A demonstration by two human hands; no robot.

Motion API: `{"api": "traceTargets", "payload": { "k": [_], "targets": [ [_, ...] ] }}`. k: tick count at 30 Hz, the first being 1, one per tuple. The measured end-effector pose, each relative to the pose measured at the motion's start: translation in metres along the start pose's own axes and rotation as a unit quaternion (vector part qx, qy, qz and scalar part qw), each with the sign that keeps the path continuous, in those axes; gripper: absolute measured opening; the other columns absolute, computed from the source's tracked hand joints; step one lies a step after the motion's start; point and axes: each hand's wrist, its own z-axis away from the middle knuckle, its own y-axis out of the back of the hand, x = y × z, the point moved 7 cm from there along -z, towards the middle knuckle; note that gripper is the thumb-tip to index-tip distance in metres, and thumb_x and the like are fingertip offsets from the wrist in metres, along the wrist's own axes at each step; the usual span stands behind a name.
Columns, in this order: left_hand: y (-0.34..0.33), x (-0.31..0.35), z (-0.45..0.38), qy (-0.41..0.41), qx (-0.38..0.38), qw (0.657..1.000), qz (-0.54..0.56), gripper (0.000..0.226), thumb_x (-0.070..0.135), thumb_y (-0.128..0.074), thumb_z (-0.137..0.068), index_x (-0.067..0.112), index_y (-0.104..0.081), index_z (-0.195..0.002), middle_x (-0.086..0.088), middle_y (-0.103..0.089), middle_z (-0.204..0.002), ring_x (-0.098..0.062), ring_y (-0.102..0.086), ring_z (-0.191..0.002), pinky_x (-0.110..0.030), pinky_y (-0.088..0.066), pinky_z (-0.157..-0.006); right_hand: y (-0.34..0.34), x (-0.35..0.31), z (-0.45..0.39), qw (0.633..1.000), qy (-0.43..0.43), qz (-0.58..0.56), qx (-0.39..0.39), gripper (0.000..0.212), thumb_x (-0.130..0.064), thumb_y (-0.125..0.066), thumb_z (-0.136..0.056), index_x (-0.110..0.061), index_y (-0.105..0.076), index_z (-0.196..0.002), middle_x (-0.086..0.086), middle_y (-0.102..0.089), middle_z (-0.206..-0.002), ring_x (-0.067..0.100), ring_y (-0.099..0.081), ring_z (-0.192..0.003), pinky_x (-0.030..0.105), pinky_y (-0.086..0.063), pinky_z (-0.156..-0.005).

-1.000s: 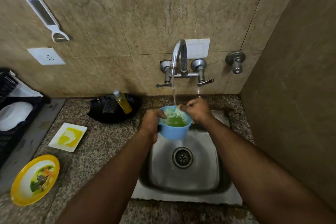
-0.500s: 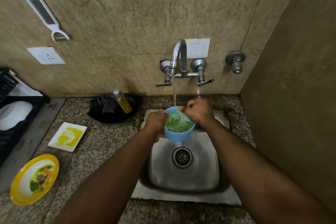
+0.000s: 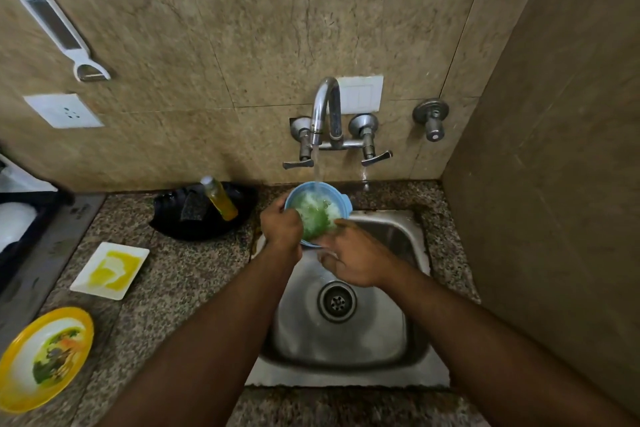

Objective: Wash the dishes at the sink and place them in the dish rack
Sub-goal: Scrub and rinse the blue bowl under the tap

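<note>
A steel sink (image 3: pixel 346 350) sits in a speckled counter (image 3: pixel 173 274), with the black dish rack (image 3: pixel 20 218) at the far left edge. The tap (image 3: pixel 325 107) runs into a blue cup (image 3: pixel 304 192) held above the sink's back left corner, green residue and foam inside. The left hand (image 3: pixel 280 227) grips the cup's side; the right hand (image 3: pixel 353 262) has fingers reaching into its mouth, its grip unclear.

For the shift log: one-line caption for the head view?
Left hand grips a foamy round blue plastic cup under the running chrome tap; right hand rubs its near rim.
</note>
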Motion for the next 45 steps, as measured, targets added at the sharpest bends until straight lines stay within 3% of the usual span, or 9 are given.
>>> {"api": "traceTargets", "payload": {
  "k": [4, 8, 12, 18, 22, 33, 35, 39, 45],
  "targets": [
    [-0.006, 0.007, 0.008, -0.061, -0.029, 0.997, -0.028, 0.059, -0.014, -0.041, -0.074, 0.011, -0.078, -0.113, -0.009, -0.078, -0.103, -0.027, -0.076, -0.096, -0.045, -0.065, -0.082, -0.004, 0.026, -0.008, 0.988, -0.058, 0.124, -0.067, 0.023, -0.023, -0.057, -0.088, -0.015, -0.074, -0.101, 0.007, -0.073, -0.104, 0.027, -0.064, -0.107, 0.038, -0.039, -0.112],
    [-0.006, 0.027, 0.015, -0.121, 0.051, 0.989, -0.064, 0.055, 0.002, -0.049, -0.069, 0.013, -0.077, -0.116, -0.005, -0.077, -0.106, -0.021, -0.074, -0.098, -0.041, -0.063, -0.087, -0.009, 0.020, -0.016, 0.965, -0.198, -0.162, 0.063, 0.020, -0.019, -0.059, -0.092, -0.011, -0.077, -0.094, 0.011, -0.075, -0.098, 0.029, -0.072, -0.093, 0.033, -0.057, -0.085],
    [0.004, 0.029, 0.022, -0.112, 0.084, 0.986, -0.087, 0.049, -0.006, -0.053, -0.075, 0.010, -0.077, -0.114, -0.005, -0.076, -0.105, -0.019, -0.072, -0.096, -0.032, -0.061, -0.084, -0.043, 0.007, -0.015, 0.988, -0.134, -0.051, 0.052, 0.026, -0.022, -0.056, -0.084, -0.022, -0.074, -0.102, 0.003, -0.074, -0.106, 0.026, -0.067, -0.103, 0.037, -0.055, -0.091],
    [0.012, 0.005, -0.002, 0.034, -0.093, 0.949, -0.300, 0.030, 0.009, -0.063, -0.077, 0.006, -0.077, -0.104, -0.013, -0.071, -0.092, -0.035, -0.072, -0.088, -0.038, -0.057, -0.070, -0.025, 0.039, -0.013, 0.971, -0.055, 0.203, -0.110, 0.040, -0.022, -0.061, -0.092, -0.025, -0.066, -0.131, 0.001, -0.062, -0.140, 0.023, -0.048, -0.140, 0.056, 0.006, -0.125],
    [0.016, -0.003, -0.012, 0.098, -0.083, 0.960, -0.249, 0.032, 0.037, -0.078, -0.058, 0.011, -0.075, -0.077, -0.013, -0.078, -0.096, -0.031, -0.075, -0.091, -0.047, -0.062, -0.087, -0.048, 0.042, 0.001, 0.984, -0.125, -0.125, -0.011, 0.042, -0.018, -0.068, -0.075, -0.021, -0.074, -0.117, 0.006, -0.075, -0.119, 0.028, -0.069, -0.112, 0.046, -0.053, -0.100],
    [0.021, -0.032, 0.009, 0.084, -0.114, 0.939, -0.313, 0.036, 0.055, -0.079, -0.074, 0.021, -0.073, -0.079, -0.011, -0.076, -0.096, -0.032, -0.074, -0.089, -0.055, -0.064, -0.078, -0.106, 0.020, 0.038, 0.657, -0.380, -0.649, 0.061, 0.041, 0.002, -0.075, -0.083, -0.011, -0.070, -0.121, 0.012, -0.075, -0.109, 0.020, -0.071, -0.086, 0.032, -0.055, -0.069],
    [0.020, -0.039, 0.007, 0.085, -0.122, 0.945, -0.290, 0.047, 0.061, -0.080, -0.068, 0.017, -0.077, -0.087, -0.010, -0.078, -0.092, -0.031, -0.076, -0.085, -0.055, -0.064, -0.077, -0.101, 0.025, 0.034, 0.692, -0.385, -0.606, 0.075, 0.036, -0.003, -0.075, -0.086, -0.010, -0.071, -0.121, 0.014, -0.075, -0.116, 0.031, -0.072, -0.102, 0.040, -0.057, -0.083],
    [0.013, -0.040, 0.009, 0.094, -0.113, 0.947, -0.286, 0.063, 0.060, -0.077, -0.071, 0.009, -0.072, -0.108, -0.011, -0.074, -0.097, -0.025, -0.072, -0.083, -0.035, -0.058, -0.067, -0.071, 0.016, 0.017, 0.930, -0.248, -0.266, 0.051, 0.025, -0.015, -0.065, -0.093, -0.009, -0.071, -0.117, 0.011, -0.074, -0.112, 0.029, -0.069, -0.103, 0.037, -0.054, -0.088],
    [0.018, -0.023, 0.022, 0.113, -0.134, 0.958, -0.225, 0.039, 0.016, -0.053, -0.091, -0.002, -0.065, -0.124, -0.020, -0.068, -0.110, -0.027, -0.061, -0.092, -0.045, -0.056, -0.089, -0.054, 0.018, 0.023, 0.985, -0.003, 0.148, -0.083, 0.035, -0.030, -0.065, -0.086, -0.028, -0.068, -0.121, 0.001, -0.067, -0.131, 0.023, -0.054, -0.134, 0.061, -0.031, -0.112]
  ]
}}
